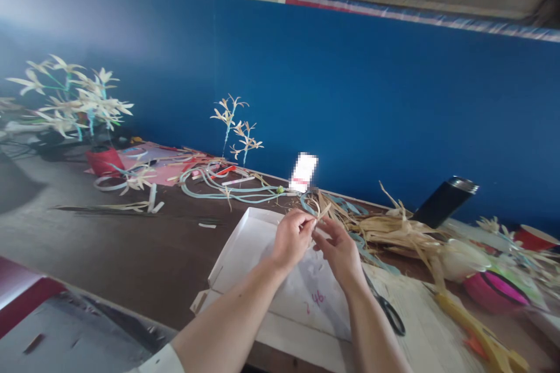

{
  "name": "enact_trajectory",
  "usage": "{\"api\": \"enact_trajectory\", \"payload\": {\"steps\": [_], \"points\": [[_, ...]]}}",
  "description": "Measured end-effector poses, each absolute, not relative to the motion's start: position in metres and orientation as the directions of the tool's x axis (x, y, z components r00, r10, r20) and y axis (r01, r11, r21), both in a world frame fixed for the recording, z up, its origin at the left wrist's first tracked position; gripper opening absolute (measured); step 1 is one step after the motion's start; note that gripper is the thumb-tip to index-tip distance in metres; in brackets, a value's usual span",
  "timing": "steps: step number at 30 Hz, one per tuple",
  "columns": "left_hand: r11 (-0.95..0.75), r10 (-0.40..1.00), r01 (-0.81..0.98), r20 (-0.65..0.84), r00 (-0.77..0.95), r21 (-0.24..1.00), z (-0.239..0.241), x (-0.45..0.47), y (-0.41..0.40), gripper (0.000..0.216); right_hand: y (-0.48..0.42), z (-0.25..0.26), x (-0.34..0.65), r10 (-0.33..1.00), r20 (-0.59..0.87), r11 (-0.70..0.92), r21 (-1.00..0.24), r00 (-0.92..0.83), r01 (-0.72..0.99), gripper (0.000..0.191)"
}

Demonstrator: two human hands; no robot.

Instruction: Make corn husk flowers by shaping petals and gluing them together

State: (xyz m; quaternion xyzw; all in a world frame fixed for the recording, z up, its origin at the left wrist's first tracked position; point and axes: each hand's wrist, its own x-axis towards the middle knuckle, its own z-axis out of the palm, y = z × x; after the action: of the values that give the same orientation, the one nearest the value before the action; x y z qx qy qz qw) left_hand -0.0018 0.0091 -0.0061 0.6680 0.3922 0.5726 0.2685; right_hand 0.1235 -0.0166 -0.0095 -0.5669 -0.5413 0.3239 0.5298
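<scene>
One pale strip [324, 211] shows in the head view, above a white cardboard tray [247, 245], pinched by the left hand [294, 238]; whether the right hand [339, 249], fingers bent beside it, grips too, I cannot tell. Brown tabletop [140, 256] gives room leftward beyond the tray's low rim; dried husks [394, 233] crowd the right. The strip's long axis slants, free tip up and rightward.

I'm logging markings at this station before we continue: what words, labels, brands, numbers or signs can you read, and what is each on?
"46": pink handwriting on the white carton; the mark before it looks like a "2", less certain.
Bright screen by the blue wall: pixelated, unreadable.
No other text is legible.
</scene>
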Motion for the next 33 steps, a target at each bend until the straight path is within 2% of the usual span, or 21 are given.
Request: {"api": "enact_trajectory", "payload": {"steps": [3, 10, 14, 22, 26, 33], "points": [[-0.543, 0.834, 0.228, 0.55, 0.04, 0.808, -0.0071, -0.0019, 0.0092, 0.017, -0.016, -0.0121, 0.1273, 0.938, 0.262, 0.206, -0.948, 0.228, 0.243, 0.056], [-0.543, 0.836, 0.224, 0.546, 0.054, 0.809, -0.0102, 0.0008, 0.0104, 0.015, -0.015, -0.0109, 0.1283, 0.923, 0.288, 0.191, -0.918, 0.255, 0.347, 0.042], [-0.523, 0.85, 0.231, 0.524, 0.064, 0.82, -0.0092, 0.0017, 0.0092, 0.016, -0.0158, -0.0092, 0.1257, 0.907, 0.308, 0.211, -0.922, 0.286, 0.324, 0.04], [-0.383, 0.923, 0.243, 0.381, 0.058, 0.891, -0.0126, 0.0024, 0.0108, 0.023, -0.0162, -0.0123, 0.1238, 0.912, 0.281, 0.184, -0.932, 0.299, 0.313, 0.045], [-0.376, 0.926, 0.244, 0.375, 0.052, 0.894, -0.0139, 0.0032, 0.0117, 0.023, -0.0155, -0.0134, 0.1246, 0.901, 0.298, 0.173, -0.912, 0.314, 0.372, 0.041], [-0.396, 0.911, 0.31, 0.412, 0.016, 0.864, -0.0127, 0.0027, 0.0095, 0.019, -0.0155, -0.0115, 0.1225, 0.902, 0.276, 0.15, -0.922, 0.333, 0.356, 0.037]]}}
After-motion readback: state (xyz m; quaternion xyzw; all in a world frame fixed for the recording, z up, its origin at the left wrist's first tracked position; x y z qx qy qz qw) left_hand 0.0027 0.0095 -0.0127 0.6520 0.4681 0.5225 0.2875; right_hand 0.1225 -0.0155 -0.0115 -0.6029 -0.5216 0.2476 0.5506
